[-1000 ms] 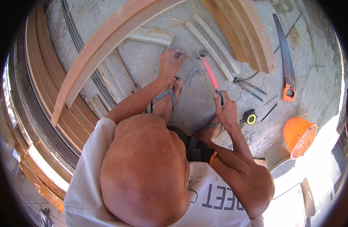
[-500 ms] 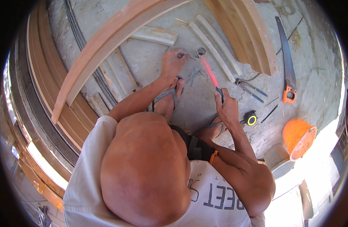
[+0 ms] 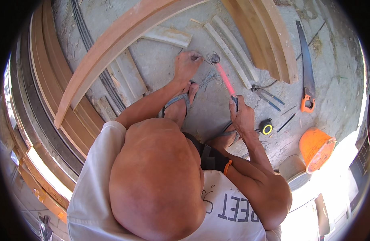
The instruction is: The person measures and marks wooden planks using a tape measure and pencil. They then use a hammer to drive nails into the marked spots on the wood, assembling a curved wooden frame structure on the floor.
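Note:
My right hand (image 3: 242, 114) is wrapped round the dark grip of a hammer (image 3: 225, 80) with a pinkish-red shaft. Its metal head is low over the concrete, just right of my left fingertips. My left hand (image 3: 187, 65) is closed in a pinch on a thin nail (image 3: 206, 60), which points toward the hammer head; its details are small and partly hidden by the fingers. Several loose nails (image 3: 211, 77) lie in a small heap on the floor below the hammer head, near my sandalled left foot (image 3: 179, 106).
A long plank (image 3: 112, 44) arches across the upper left, with more boards behind it. Thin strips (image 3: 229, 54) and thick planks (image 3: 261, 40) lie ahead. To the right are pincers (image 3: 267, 96), a handsaw (image 3: 307, 72), a tape measure (image 3: 266, 127), a pencil (image 3: 286, 122) and an orange bucket (image 3: 313, 146).
The view has shifted slightly. Both hands keep their grips, and the hammer head stays close to my left fingertips with little visible movement.

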A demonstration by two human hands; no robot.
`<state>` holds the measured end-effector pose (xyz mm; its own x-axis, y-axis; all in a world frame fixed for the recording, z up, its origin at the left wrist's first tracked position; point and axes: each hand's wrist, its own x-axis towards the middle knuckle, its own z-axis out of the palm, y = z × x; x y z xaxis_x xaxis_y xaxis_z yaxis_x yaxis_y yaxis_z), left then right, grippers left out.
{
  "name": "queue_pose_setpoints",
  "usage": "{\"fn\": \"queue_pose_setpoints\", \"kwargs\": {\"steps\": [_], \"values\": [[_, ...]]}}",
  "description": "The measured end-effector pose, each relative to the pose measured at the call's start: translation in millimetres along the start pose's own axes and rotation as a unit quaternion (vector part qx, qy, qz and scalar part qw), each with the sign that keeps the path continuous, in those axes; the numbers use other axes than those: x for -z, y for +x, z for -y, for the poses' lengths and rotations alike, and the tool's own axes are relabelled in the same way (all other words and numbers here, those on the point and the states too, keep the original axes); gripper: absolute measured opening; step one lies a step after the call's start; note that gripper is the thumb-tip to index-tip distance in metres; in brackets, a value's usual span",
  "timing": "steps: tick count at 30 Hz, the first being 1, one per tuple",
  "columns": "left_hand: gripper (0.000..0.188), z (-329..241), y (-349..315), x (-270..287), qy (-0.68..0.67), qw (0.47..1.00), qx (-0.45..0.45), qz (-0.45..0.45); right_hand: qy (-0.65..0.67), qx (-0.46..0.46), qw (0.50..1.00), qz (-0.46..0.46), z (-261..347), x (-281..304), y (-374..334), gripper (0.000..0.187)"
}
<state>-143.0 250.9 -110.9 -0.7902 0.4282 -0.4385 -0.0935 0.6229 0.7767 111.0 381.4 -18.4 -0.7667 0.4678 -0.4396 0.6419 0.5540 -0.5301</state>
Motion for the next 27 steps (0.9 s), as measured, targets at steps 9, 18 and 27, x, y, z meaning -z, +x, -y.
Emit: {"fn": "queue_pose_setpoints", "kwargs": {"steps": [9, 18, 27], "values": [[0.02, 0, 0, -2, -0.021, 1.0, 0.013, -0.005, -0.017, -0.01, 1.0, -0.006, -4, -10, -2, 0.027], [0.02, 1, 2, -4, -0.026, 0.999, 0.023, 0.004, -0.01, -0.044, 0.998, 0.032, -9, -5, 6, 0.032], [0.015, -2, -5, 8, 0.112, 0.983, -0.147, 0.022, -0.054, -0.033, 0.998, -0.007, -31, 16, -53, 0.034]]}}
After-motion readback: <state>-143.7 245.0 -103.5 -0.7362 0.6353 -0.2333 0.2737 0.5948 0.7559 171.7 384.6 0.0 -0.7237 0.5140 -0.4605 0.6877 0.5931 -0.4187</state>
